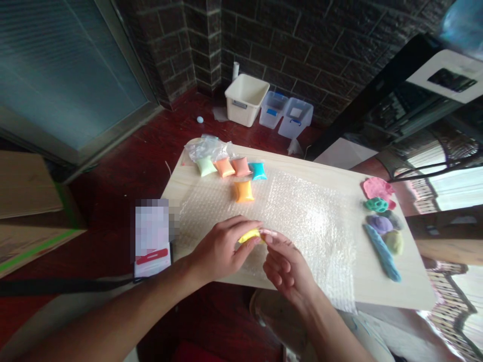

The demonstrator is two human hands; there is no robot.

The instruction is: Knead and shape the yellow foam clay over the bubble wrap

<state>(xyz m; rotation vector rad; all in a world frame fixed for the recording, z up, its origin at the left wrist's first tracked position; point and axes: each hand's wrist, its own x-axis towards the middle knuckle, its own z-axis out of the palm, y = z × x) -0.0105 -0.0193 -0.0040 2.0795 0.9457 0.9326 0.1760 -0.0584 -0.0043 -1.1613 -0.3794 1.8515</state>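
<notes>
Between my two hands is a small yellow packet of soft clay [249, 236] in clear wrapping. My left hand [225, 247] is closed around it, thumb below and fingers above. The fingertips of my right hand [286, 261] pinch the clear end of the wrapper. Both hands are above a sheet of bubble wrap [298, 216] near the table's front edge. Just beyond them lies an orange clay packet [243, 191]. Farther back is a row of packets: pale green [206, 166], light orange [224, 167], salmon [241, 166] and turquoise [258, 171].
A clear plastic bag [209, 148] lies at the table's back left. On the right sit a blue clay roll [382, 254], a pink clay piece [378, 188], a green one [376, 204] and a purple lump [380, 224]. A cream bin [245, 103] stands on the floor behind.
</notes>
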